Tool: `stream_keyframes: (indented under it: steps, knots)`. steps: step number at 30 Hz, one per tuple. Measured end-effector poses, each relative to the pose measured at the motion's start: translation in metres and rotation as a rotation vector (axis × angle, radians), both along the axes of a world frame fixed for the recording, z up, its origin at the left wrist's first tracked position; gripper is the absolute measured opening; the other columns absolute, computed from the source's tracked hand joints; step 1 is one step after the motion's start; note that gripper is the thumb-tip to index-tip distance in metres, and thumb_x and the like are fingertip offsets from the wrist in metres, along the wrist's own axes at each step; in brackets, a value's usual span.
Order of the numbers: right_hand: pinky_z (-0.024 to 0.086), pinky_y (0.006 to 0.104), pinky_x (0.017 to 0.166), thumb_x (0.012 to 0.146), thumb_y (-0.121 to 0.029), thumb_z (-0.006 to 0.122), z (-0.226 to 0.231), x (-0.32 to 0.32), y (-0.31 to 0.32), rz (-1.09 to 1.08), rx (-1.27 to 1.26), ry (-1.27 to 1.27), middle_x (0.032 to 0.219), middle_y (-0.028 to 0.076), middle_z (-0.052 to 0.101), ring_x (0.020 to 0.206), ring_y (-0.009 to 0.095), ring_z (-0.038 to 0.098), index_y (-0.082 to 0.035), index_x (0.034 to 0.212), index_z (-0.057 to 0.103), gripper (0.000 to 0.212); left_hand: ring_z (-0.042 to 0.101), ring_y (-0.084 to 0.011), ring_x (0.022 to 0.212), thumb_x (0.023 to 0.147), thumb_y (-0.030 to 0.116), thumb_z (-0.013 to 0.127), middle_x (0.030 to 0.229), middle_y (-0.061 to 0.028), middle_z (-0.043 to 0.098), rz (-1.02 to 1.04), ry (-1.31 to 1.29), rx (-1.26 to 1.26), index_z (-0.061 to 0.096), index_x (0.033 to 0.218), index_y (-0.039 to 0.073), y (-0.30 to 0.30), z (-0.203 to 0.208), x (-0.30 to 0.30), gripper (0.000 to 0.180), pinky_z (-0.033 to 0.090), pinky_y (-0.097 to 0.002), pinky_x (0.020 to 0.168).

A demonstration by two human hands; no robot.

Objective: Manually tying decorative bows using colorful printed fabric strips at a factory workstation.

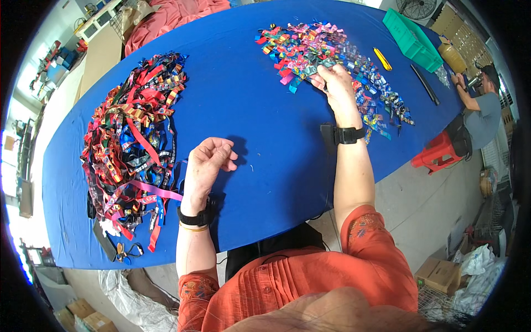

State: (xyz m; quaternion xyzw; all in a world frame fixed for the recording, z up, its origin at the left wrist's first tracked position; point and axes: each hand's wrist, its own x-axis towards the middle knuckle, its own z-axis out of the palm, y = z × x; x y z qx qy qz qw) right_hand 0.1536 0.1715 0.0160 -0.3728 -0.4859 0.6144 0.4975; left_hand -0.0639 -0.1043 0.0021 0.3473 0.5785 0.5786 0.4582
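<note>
My right hand (pixel 338 88) reaches over the near edge of a pile of short, folded printed ribbon pieces (pixel 301 47). Its thumb and fingers pinch a dark green ribbon piece (pixel 313 70). Over the middle of the table, my left hand (pixel 208 164) is closed with its thumb against curled fingers, and nothing shows in it. To its left lies a long, tangled heap of printed ribbon straps (pixel 133 138) in red, black, blue and orange. A pink-purple strap (pixel 157 191) runs from this heap toward my left wrist.
A blue cloth covers the table (pixel 265 182). At the far right are a yellow cutter knife (pixel 383 60), a green crate (pixel 411 40) and a black rod (pixel 425 84). Another person (pixel 487 108) works beyond the right edge, near a red stool (pixel 440 153). Small cords (pixel 128 252) lie front left.
</note>
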Motion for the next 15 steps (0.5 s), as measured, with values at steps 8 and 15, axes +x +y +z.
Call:
stream_keyframes:
  steps: [8, 15]
  knots:
    - [0.058, 0.0319, 0.073, 0.095, -0.012, 0.065, -0.008, 0.002, 0.006, 0.074, 0.027, 0.054, 0.087, 0.007, 0.066, 0.075, 0.016, 0.067, -0.004, 0.096, 0.058, 0.011, 0.063, -0.0099, 0.064, 0.100, 0.015, 0.059, 0.083, -0.0067, 0.070, 0.007, 0.017, 0.005, 0.064, 0.105, -0.001, 0.001, 0.000, 0.002, 0.017, 0.050, -0.0229, 0.062]
    - [0.055, 0.0270, 0.076, 0.096, -0.017, 0.064, 0.001, -0.051, -0.064, 0.653, 0.109, -0.167, 0.096, 0.007, 0.069, 0.083, 0.015, 0.069, -0.003, 0.106, 0.060, 0.018, 0.067, -0.0128, 0.070, 0.099, 0.023, 0.062, 0.106, -0.0108, 0.071, 0.056, -0.026, 0.061, 0.061, 0.117, 0.000, -0.003, 0.002, 0.001, 0.029, 0.052, -0.0244, 0.065]
